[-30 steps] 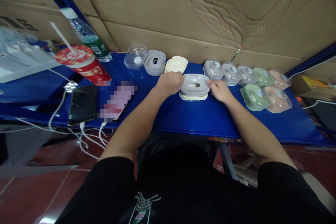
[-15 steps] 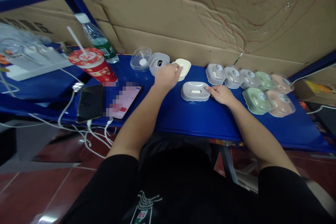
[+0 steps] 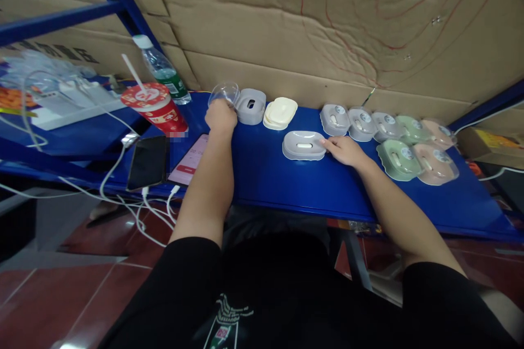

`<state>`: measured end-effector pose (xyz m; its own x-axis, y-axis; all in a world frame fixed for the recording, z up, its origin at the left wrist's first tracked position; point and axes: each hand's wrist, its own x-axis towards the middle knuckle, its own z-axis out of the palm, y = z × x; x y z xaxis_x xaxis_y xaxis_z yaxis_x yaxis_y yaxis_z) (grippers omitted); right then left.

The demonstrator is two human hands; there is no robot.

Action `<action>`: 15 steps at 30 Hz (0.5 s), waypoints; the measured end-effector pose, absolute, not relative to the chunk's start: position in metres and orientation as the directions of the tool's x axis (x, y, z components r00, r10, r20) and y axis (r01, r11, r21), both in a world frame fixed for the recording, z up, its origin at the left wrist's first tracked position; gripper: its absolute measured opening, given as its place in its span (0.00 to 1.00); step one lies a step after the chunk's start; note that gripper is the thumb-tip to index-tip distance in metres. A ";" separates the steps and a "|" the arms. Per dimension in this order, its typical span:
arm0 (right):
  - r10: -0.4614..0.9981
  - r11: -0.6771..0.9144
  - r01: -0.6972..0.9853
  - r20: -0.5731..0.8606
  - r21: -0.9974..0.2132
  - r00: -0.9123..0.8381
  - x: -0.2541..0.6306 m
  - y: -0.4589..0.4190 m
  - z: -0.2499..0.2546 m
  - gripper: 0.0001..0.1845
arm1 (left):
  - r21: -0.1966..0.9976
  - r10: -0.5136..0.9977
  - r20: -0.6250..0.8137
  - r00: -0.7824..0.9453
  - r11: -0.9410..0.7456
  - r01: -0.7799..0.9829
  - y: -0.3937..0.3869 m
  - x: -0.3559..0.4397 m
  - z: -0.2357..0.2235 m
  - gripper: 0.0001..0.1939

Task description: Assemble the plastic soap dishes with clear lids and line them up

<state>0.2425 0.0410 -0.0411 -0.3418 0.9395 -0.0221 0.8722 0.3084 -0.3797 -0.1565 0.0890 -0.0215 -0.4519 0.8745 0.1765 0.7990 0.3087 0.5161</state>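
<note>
My left hand (image 3: 221,117) is at the clear plastic lids (image 3: 225,91) at the back left, its fingers curled over their near edge and partly hidden. My right hand (image 3: 344,150) grips the right end of a grey plastic box (image 3: 303,152), thumb on its rim. This box lies flat on the table, with a small white oval piece in the middle of its sunken top. Between my hands, further back, are grey slotted trays (image 3: 251,112) and a small stack of cream plastic pieces (image 3: 280,111).
Several lidded boxes, grey (image 3: 334,119), green (image 3: 399,160) and pink (image 3: 436,163), stand in two rows at the right. A red cup with a straw (image 3: 159,112), a bottle (image 3: 174,84) and two phones (image 3: 148,162) with cables are at the left. Cardboard (image 3: 254,27) walls the back.
My left hand has moved left from the cream pieces to the clear lids. My right hand stays on the grey box. The view has shifted slightly.
</note>
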 end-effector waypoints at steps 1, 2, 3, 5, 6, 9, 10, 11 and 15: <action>0.938 0.315 0.873 -0.019 -0.374 -0.346 0.242 0.041 -0.040 0.43 | 0.541 0.862 0.204 -0.464 0.296 0.788 0.090 -0.157 -0.023 0.14; 0.937 0.319 0.873 -0.019 -0.369 -0.350 0.242 0.040 -0.040 0.43 | 0.563 0.849 0.228 -0.477 0.285 0.775 0.091 -0.157 -0.025 0.14; 0.935 0.323 0.873 -0.019 -0.365 -0.353 0.242 0.040 -0.039 0.43 | 0.587 0.833 0.249 -0.494 0.276 0.761 0.092 -0.158 -0.027 0.14; 0.934 0.324 0.873 -0.022 -0.365 -0.357 0.242 0.039 -0.038 0.42 | 0.650 0.802 0.280 -0.527 0.245 0.719 0.096 -0.161 -0.030 0.13; 0.934 0.325 0.872 -0.023 -0.367 -0.357 0.242 0.039 -0.037 0.42 | 0.694 0.785 0.291 -0.547 0.220 0.686 0.099 -0.163 -0.032 0.11; 0.930 0.337 0.870 -0.016 -0.360 -0.367 0.242 0.038 -0.037 0.42 | 0.833 0.700 0.348 -0.624 0.075 0.549 0.107 -0.169 -0.032 0.10; 0.928 0.345 0.869 -0.009 -0.354 -0.372 0.242 0.038 -0.037 0.41 | 0.853 0.667 0.377 -0.643 0.021 0.522 0.109 -0.170 -0.029 0.11; 0.927 0.352 0.870 0.002 -0.346 -0.375 0.242 0.038 -0.037 0.41 | 0.859 0.630 0.418 -0.654 -0.041 0.510 0.110 -0.169 -0.026 0.10; 0.940 0.341 0.877 0.123 -0.339 -0.318 0.241 0.035 -0.035 0.42 | 0.776 0.525 0.630 -0.572 -0.414 0.476 0.106 -0.152 -0.010 0.07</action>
